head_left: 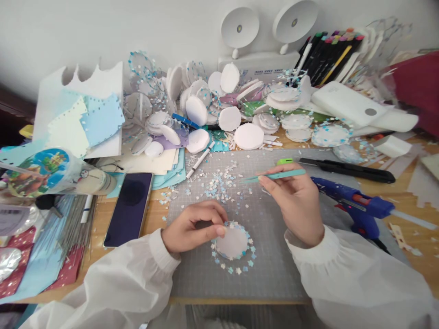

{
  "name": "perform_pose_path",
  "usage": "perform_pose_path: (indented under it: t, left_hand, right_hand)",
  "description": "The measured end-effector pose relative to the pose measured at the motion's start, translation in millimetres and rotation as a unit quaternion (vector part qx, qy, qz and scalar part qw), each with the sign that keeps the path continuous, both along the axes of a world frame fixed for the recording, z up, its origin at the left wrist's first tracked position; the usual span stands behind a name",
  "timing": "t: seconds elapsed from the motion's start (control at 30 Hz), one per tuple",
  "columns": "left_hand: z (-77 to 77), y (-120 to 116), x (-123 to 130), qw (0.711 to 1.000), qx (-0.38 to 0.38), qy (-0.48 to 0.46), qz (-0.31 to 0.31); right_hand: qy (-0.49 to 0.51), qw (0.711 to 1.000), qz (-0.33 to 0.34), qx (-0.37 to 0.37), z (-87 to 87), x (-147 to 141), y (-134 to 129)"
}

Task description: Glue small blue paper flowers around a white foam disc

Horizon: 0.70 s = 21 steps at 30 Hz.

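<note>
My left hand pinches the upper left edge of a white disc ringed with small blue and white flowers, low over the grey cutting mat. A looser ring of flowers curves around the disc's lower side. To the right, my right hand holds teal tweezers between thumb and fingers, their tips pointing left. Loose paper flowers lie scattered on the mat left of the tweezer tips.
A blue glue gun and a black cutter lie at the right. A phone rests at the left, near a lidded cup. Many white discs are piled along the back, before a twin-headed lamp.
</note>
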<state>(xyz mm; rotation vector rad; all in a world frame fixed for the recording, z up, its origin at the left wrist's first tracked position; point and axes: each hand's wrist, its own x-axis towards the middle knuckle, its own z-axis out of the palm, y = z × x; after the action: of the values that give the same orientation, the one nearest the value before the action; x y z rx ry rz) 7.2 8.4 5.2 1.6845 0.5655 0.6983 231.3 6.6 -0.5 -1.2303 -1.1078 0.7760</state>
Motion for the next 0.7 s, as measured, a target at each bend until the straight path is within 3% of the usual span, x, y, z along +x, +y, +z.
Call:
perform_pose_path:
  t: [0.2, 0.37, 0.7]
  left_hand:
    - [0.3, 0, 0, 1.000, 0.001, -0.001, 0.002]
    - [1.5, 0, -1, 1.000, -0.003, 0.001, 0.000]
    - [1.6, 0, 0, 1.000, 0.012, -0.013, -0.006]
  right_hand:
    - [-0.142, 0.988, 0.004, 0.059, 0.6, 3, -4]
    - [-0.334, 0.935, -0.021, 0.115, 6.2, 14, -5]
    - [-0.386, 0.917, -0.001, 0.101, 4.1, 15, 0]
